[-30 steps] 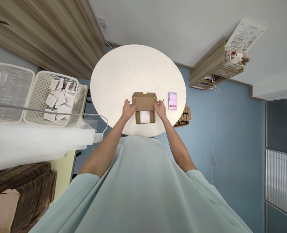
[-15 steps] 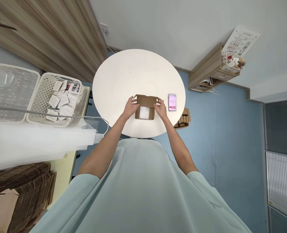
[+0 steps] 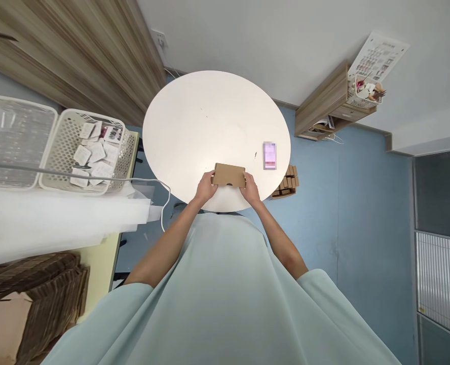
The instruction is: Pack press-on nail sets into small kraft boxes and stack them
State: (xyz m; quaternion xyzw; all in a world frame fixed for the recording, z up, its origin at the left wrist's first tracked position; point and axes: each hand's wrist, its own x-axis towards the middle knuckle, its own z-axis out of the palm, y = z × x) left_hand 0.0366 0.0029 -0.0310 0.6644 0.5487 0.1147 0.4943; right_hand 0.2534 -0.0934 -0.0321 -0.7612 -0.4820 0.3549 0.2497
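A small brown cardboard box (image 3: 229, 175) lies near the front edge of the white oval table (image 3: 210, 116), its lid folded down over the top. My left hand (image 3: 207, 187) grips the box's left end. At the opposite end, my right hand (image 3: 250, 188) grips it the same way. The lid hides what is inside. To the right on the tabletop lies a phone (image 3: 269, 155) with a pinkish, blurred screen.
On the left, a white basket (image 3: 61, 157) with several white cards stands beside a basket of clear plastic pieces (image 3: 14, 139). Translucent sheets (image 3: 65, 218) and stacked flat cardboard (image 3: 53, 299) lie below. Several small boxes (image 3: 288, 181) sit right of the table.
The lid, upright before with a white item showing inside, is now folded down over the box. Both hands have moved a little nearer to my body.
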